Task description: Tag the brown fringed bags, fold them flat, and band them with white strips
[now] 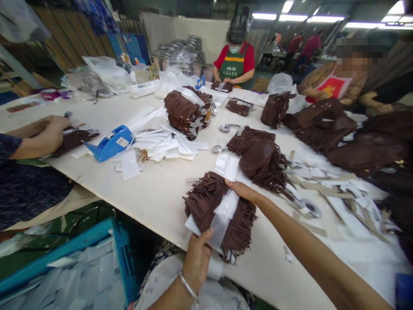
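Between my two hands, at the table's near edge, is a brown fringed bag [204, 200] with a clear and white wrapping strip [226, 211] across its middle. My left hand [198, 258], with a bangle on the wrist, grips the bag's near edge, thumb on top. At the far edge my right hand [243, 191] pinches it, thumb on top and the other fingers mostly hidden. Just beyond lies another brown fringed bag [258, 157] with a rounded flap. White paper [226, 163] lies between the two bags.
A blue tape dispenser [112, 142] and white paper pieces [171, 144] lie left of centre. Stacked fringed bags [185, 110] stand further back. Tape rolls [309, 209] and scraps [348, 193] cover the right. A co-worker's hands [53, 133] work at left; a teal crate [119, 258] stands below.
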{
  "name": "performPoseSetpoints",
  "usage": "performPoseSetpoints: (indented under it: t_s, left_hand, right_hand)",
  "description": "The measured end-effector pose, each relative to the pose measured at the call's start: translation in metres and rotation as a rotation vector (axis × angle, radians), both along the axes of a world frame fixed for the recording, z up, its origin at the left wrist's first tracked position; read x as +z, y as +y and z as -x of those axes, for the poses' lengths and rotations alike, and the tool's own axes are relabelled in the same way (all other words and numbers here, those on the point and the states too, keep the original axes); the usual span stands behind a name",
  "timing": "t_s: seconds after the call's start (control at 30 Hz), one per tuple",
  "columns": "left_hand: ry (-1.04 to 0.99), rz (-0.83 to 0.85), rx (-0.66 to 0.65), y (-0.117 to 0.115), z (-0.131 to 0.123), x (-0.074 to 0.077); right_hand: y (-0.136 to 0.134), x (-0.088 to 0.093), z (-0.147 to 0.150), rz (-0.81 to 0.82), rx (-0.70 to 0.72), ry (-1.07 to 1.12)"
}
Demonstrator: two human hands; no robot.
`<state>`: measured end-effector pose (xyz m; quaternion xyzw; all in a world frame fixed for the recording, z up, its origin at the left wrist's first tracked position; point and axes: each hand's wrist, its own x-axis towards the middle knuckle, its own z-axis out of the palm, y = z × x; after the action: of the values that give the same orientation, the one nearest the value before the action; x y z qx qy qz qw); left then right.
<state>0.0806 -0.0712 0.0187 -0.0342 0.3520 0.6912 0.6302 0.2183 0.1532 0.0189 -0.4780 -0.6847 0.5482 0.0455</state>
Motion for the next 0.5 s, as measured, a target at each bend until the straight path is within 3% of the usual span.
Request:
performPoseSetpoints:
  t_s: [0.3, 0.5]
  left_hand:
    - [-0.071, 0.145, -0.057, 0.007, 0.014, -0.018]
    - [-0.047, 0.122, -0.106, 0.018, 0.020, -0.002]
  right_hand:
    - [0.006, -0.028, 0.005, 0.027, -0.039, -0.129]
    - [0.018, -0.018, 0.009, -0.020, -0.072, -0.191]
